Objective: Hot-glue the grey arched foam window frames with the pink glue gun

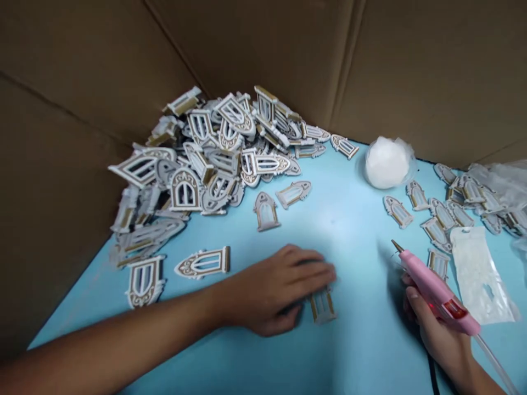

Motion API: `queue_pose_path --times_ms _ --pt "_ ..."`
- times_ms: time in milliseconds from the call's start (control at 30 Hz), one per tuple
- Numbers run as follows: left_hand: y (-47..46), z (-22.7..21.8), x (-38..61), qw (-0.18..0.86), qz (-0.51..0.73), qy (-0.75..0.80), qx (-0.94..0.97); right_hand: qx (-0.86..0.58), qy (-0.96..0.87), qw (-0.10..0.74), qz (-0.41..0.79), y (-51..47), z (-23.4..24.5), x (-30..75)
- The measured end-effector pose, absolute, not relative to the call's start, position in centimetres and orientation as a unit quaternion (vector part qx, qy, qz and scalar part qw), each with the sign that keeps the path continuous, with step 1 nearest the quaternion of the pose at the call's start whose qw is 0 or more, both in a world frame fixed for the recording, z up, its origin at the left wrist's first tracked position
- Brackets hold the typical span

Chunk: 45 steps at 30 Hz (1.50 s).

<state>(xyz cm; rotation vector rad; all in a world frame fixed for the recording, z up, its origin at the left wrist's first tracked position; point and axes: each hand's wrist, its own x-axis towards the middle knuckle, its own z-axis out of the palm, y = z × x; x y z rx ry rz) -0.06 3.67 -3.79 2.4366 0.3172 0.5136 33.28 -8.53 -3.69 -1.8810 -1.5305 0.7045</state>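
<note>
My left hand [275,288] lies palm down on the light blue table [354,219], fingers together, pressing on a small white and gold window-shaped piece [323,306] that sticks out below the fingertips. My right hand [436,329] is closed round a pink glue gun [432,288], whose metal tip points up and left, a short way right of the left hand. A big heap of the same window pieces [206,159] lies at the back left.
Brown cardboard walls [288,49] close off the back and left. A white bag-wrapped ball [387,162] sits at the back right. More window pieces [442,216] and clear plastic bags [480,274] lie at the right. Loose pieces [203,262] lie near my left forearm.
</note>
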Motion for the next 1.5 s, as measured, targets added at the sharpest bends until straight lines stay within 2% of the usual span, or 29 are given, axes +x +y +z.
queue_pose_path --times_ms 100,200,367,533,833,1000,1100,1233,1500 --pt "3.7 -3.3 0.4 0.321 0.158 0.105 0.928 -0.753 -0.430 0.322 0.381 -8.4 -4.4 33.6" --pt "3.5 -3.8 0.2 0.311 0.155 0.128 0.929 -0.744 -0.365 0.350 0.436 -8.7 -5.1 33.5" --pt "3.2 -5.2 0.2 0.254 0.165 0.241 0.922 -0.732 -0.356 0.399 0.422 -8.2 -4.9 32.5" --pt "2.8 -5.3 1.6 0.206 0.150 0.362 0.897 -0.720 -0.398 0.388 0.416 -7.0 -3.7 31.5" --pt "-0.1 -4.6 1.9 0.211 0.171 0.446 0.853 -0.684 -0.318 0.475 0.453 -7.2 -2.4 27.4" --pt "-0.2 -4.5 1.3 0.231 0.174 0.432 0.854 -0.674 -0.339 0.464 0.463 -7.4 -2.8 26.1" --pt "0.4 -4.4 0.5 0.304 0.169 0.373 0.860 -0.677 -0.394 0.404 0.473 -8.3 -3.1 26.1" --pt "0.9 -4.8 0.1 0.354 0.192 0.355 0.844 -0.679 -0.508 0.330 0.414 -9.2 -2.9 25.9" --pt "0.3 -5.6 0.1 0.355 0.255 0.280 0.854 -0.494 -0.782 0.344 0.160 -9.5 -3.8 26.0"
